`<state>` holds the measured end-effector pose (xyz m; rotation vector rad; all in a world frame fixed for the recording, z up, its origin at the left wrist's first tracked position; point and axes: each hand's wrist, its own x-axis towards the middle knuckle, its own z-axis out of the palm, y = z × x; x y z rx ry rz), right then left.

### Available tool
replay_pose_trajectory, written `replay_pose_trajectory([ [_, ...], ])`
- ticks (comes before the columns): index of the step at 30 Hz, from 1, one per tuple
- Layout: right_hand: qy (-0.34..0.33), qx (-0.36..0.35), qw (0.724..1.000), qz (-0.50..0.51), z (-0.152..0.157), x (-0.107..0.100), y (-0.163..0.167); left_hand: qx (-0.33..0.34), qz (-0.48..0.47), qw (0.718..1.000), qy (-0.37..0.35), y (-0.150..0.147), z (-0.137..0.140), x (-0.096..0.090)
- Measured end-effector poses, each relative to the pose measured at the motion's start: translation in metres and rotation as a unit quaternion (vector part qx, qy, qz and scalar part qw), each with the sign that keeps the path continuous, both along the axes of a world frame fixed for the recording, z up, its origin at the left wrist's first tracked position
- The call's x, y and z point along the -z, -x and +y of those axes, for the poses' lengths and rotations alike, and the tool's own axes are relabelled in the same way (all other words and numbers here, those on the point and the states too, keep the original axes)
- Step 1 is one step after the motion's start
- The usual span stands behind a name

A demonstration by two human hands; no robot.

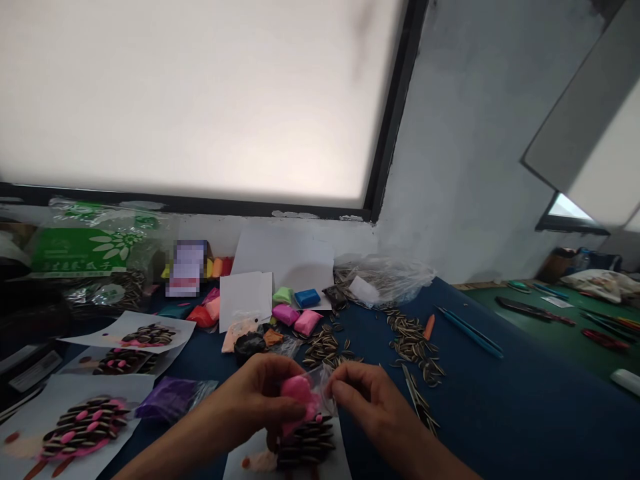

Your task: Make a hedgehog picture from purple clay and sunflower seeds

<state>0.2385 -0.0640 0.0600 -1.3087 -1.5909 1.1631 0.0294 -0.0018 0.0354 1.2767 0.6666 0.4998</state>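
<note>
My left hand (pixel 270 397) is closed around a lump of pink modelling clay (pixel 296 399) in a clear plastic wrapper. The fingers of my right hand (pixel 363 393) pinch the edge of that wrapper (pixel 324 383). Just below both hands lies a white sheet with a hedgehog picture (pixel 305 445), its spines made of striped sunflower seeds and its face of pale clay. Part of this picture is covered by my left hand. Behind the hands is a pile of sunflower seeds (pixel 325 345).
Finished-looking hedgehog pictures (pixel 87 427) and a purple clay packet (pixel 173 399) lie left. Clay packets (pixel 285 315), white paper (pixel 245 293) and a seed bag (pixel 100 247) stand behind. To the right are more seeds (pixel 413 340), tweezers (pixel 411 383), a blue tool (pixel 470 332) and an orange clay stick (pixel 429 327).
</note>
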Motion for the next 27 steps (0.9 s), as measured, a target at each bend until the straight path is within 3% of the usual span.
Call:
replay_pose_trajectory([
  [8, 0.05, -0.011, 0.997, 0.049, 0.0015, -0.0005, -0.0024, 0.009, -0.028, 0.999, -0.024, 0.0042, -0.0015, -0.0058],
  [11, 0.017, -0.009, 1.0, 0.02, 0.0017, 0.0001, -0.0005, 0.008, -0.029, 0.999, -0.028, 0.0034, -0.0018, -0.0027],
  [14, -0.031, 0.039, 0.998, -0.037, 0.0014, 0.0028, 0.0012, 0.006, -0.025, 0.999, -0.031, 0.0017, -0.0025, -0.0002],
  [17, -0.035, 0.068, 0.995, -0.062, 0.0005, 0.0056, 0.002, 0.003, -0.018, 0.999, -0.033, 0.0, -0.0042, -0.0005],
  [27, -0.069, 0.005, 0.997, 0.03, -0.0022, 0.0076, 0.0052, -0.017, -0.018, 0.999, -0.03, -0.0021, -0.0078, -0.0098],
])
